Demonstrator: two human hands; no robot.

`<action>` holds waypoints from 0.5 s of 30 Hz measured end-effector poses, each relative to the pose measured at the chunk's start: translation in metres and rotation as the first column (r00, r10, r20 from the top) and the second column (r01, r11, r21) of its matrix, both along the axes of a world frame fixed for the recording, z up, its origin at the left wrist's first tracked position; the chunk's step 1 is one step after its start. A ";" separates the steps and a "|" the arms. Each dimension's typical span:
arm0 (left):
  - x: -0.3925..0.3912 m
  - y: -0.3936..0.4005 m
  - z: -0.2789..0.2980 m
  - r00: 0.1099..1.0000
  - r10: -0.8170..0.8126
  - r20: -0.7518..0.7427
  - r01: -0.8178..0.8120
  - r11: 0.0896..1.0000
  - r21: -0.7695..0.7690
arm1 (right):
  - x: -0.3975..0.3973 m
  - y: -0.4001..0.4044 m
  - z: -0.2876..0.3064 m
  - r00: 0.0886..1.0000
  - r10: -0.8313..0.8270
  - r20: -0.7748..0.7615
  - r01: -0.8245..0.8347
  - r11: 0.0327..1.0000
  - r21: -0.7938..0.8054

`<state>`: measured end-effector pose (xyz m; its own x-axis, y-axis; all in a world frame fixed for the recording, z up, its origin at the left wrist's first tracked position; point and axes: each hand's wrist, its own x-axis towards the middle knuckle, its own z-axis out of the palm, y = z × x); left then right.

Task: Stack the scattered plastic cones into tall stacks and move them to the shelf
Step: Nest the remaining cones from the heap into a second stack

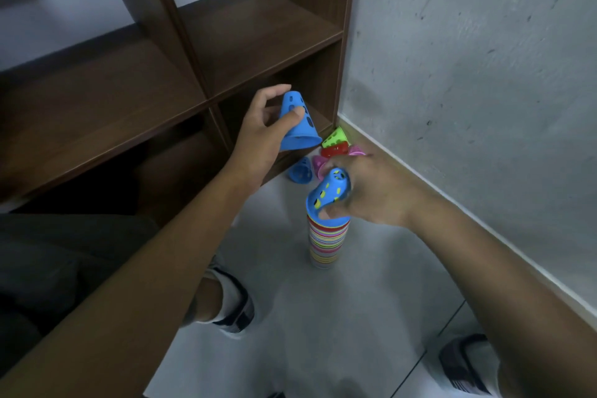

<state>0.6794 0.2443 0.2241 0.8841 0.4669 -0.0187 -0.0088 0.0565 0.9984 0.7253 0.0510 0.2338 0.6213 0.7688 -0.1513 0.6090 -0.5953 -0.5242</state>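
My left hand [263, 136] holds a loose blue cone [298, 123] with round holes, in the air in front of the lowest shelf bay. A tall stack of many-coloured cones [327, 241] stands on the floor. My right hand [365, 191] grips the blue top cone of the stack [329, 192], with yellow showing through its holes. Behind it, in the corner, lie loose cones: a blue one [300, 170], a lime one [337, 137], a red one [336, 149] and pink ones [318, 163], partly hidden by my right hand.
A dark brown wooden shelf [258, 39] with open bays fills the upper left. A grey wall [468, 74] with a white skirting runs along the right. The floor [355, 317] is pale grey tile. My feet in sandals [232, 304] are at the bottom.
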 end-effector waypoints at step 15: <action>-0.007 -0.012 -0.006 0.911 -0.413 -0.024 0.402 0.897 -0.186 | 0.037 -0.034 -0.029 0.975 -0.039 -0.219 0.044 0.999 0.022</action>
